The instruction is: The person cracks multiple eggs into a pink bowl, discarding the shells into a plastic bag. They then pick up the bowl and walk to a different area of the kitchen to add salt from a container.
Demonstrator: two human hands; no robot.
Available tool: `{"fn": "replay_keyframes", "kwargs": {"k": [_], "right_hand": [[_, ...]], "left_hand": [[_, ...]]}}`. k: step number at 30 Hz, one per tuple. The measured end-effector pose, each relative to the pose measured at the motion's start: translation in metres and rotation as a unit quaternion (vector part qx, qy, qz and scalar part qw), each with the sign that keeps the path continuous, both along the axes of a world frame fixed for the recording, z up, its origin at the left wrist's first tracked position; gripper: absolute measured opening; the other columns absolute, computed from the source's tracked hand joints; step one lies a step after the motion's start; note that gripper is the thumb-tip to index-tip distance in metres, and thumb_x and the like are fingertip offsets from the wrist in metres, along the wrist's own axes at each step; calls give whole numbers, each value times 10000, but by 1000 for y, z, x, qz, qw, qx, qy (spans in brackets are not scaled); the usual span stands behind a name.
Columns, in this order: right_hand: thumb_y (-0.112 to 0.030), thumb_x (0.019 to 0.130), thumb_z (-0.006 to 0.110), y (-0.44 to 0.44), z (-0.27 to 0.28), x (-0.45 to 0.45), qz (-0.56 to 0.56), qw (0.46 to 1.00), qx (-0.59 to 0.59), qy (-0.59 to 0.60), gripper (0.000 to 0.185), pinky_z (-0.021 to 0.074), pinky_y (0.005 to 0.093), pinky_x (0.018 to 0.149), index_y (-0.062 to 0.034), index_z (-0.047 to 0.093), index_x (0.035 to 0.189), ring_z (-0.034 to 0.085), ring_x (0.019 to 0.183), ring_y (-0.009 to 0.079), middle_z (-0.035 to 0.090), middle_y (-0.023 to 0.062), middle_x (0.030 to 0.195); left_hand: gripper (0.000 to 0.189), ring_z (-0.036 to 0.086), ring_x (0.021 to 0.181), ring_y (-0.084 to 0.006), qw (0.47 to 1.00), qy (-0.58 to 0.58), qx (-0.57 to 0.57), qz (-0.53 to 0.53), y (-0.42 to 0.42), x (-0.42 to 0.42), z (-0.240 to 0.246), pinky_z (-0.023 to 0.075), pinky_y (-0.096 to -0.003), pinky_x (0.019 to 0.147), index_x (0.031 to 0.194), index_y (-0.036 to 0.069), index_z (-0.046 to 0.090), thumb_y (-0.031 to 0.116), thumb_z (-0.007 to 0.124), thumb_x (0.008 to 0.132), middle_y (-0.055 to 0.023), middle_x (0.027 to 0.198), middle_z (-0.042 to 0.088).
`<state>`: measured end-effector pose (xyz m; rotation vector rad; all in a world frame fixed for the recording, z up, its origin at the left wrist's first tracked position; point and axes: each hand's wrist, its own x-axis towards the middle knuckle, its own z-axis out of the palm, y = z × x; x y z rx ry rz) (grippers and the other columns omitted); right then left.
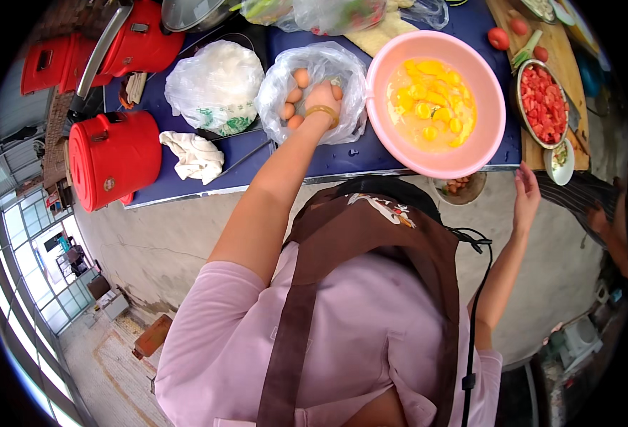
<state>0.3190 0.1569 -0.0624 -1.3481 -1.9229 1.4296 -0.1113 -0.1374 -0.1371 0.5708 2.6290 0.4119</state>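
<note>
My left hand (323,99), with a yellowish bangle at the wrist, reaches into an open clear plastic bag (354,69) of brown eggs (301,78). Its fingers are by an egg at the bag's right side; whether they grip it is hidden. Right of the bag stands a pink plastic basin (492,107) with several cracked raw eggs (423,110), yolks and whites together. My right hand (527,195) is raised off the table's front edge, right of the basin, fingers apart and holding nothing. Below the basin, a bowl (471,195) with eggshells sits lower than the tabletop.
Chopped tomatoes (543,104) fill a metal bowl beside a small white bowl (560,165) on the wooden board (531,152). At left are a white plastic bag (215,85), a crumpled cloth (194,156) and a red lidded pot (114,160). Another person's arm (610,229) shows at far right.
</note>
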Motion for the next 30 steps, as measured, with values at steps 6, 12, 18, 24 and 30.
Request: {"fn": "replay_keyframes", "kwargs": {"k": [6,12,18,24,30], "right_hand": [[8,914,535,-11,35,-61,50,998,18,37,360,428,283,977,11,544,1274,562,1134,170,585,90,1256],[44,854,551,-59,69,-162,203,975,36,87,396,468,286,910,-27,570,1242,590,1079,186,587,98,1215],[-31,767,686,-104,86,-217,359,909,146,151,528,474,350,884,-87,547,1273,584,1042,287,583,129,1184],[-114,737,765,-76,56,-177,245,952,145,112,508,493,343,805,-27,563,1195,608,990,269,623,132,1068],[-112,744,770,-60,53,-144,182,965,149,118,482,510,298,796,7,556,1159,614,910,244,605,140,1053]], "left_hand": [[377,660,906,-271,942,-159,261,139,-24,-9,45,529,-347,814,1134,7,601,198,684,820,-135,1055,660],[380,631,975,-161,730,-510,446,91,-10,9,113,503,-267,844,1218,18,520,193,641,904,-98,1091,639],[440,621,912,-133,752,-554,350,-73,53,48,134,506,-258,791,1248,78,470,233,671,889,-68,1049,631],[460,617,782,-112,765,-563,300,-92,102,77,148,517,-260,747,1352,88,446,265,587,951,-64,940,634],[375,622,746,-101,791,-500,301,-184,144,114,132,521,-238,704,1261,11,546,195,607,939,-79,909,666]]}}
